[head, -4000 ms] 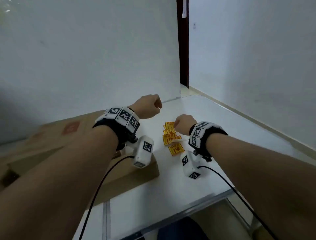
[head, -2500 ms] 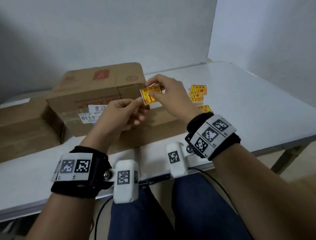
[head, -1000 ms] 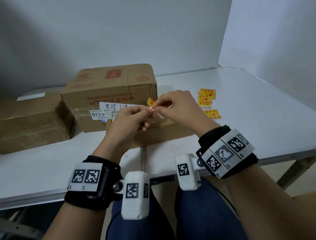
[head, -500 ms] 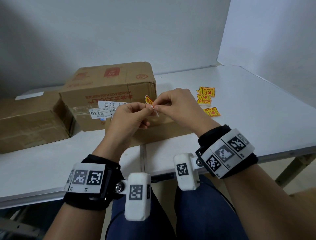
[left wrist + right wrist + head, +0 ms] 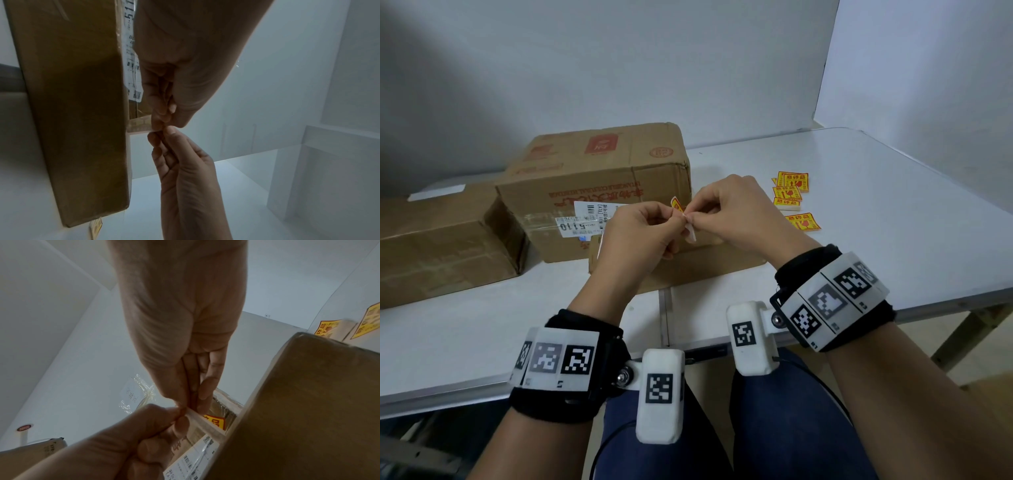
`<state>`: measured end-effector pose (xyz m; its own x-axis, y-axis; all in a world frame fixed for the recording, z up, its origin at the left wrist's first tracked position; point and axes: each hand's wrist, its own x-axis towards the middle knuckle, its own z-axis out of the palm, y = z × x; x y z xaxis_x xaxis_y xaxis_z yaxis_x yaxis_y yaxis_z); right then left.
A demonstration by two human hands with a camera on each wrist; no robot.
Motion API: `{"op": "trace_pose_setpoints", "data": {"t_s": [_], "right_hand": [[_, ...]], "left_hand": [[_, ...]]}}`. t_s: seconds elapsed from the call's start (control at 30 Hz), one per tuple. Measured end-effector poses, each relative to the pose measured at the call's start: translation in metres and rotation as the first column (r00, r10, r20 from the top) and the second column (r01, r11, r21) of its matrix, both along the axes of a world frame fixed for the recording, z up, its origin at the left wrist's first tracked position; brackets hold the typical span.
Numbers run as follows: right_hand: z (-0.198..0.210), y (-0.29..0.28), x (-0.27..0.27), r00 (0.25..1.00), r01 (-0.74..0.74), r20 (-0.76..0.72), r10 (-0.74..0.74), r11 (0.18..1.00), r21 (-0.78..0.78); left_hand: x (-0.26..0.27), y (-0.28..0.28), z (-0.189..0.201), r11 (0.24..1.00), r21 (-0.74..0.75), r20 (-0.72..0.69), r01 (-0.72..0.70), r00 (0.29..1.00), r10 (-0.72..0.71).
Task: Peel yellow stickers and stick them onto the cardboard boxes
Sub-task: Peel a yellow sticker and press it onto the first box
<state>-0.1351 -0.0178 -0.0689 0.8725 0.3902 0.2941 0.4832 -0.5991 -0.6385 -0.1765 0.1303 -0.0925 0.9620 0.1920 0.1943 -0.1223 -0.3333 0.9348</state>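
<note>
Pinching one yellow sticker (image 5: 677, 205) in both grips, left hand (image 5: 640, 236) and right hand (image 5: 736, 212) meet before box label "5110" (image 5: 570, 226).

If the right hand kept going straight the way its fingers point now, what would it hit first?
The right hand points leftward, fingertip to fingertip with the left hand across the yellow sticker both pinch. It would meet the left hand's fingers at once; the tall cardboard box probably lies behind, depth unclear.

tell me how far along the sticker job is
Nothing looks stuck yet: no yellow sticker shows on the brown cardboard boxes. In hand: left hand and right hand pinch one yellow sticker, peeling its backing. Left: several loose yellow stickers on the white table.
</note>
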Motion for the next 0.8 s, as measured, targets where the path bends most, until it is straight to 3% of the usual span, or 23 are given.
{"op": "trace_pose_setpoints", "data": {"t_s": [0.63,0.8], "right_hand": [[-0.0058,0.0025,0.0011,1.0,0.003,0.022,-0.004,0.999,0.052],[-0.0061,-0.003,0.0026,0.999,-0.025,-0.035,0.029,0.995,0.093]], "left_hand": [[-0.0021,-0.0024,0.0045,0.996,0.087,0.023,-0.024,1.0,0.022],[-0.0039,0.0008,0.0085,0.992,0.127,-0.001,0.004,1.0,-0.004]]}}
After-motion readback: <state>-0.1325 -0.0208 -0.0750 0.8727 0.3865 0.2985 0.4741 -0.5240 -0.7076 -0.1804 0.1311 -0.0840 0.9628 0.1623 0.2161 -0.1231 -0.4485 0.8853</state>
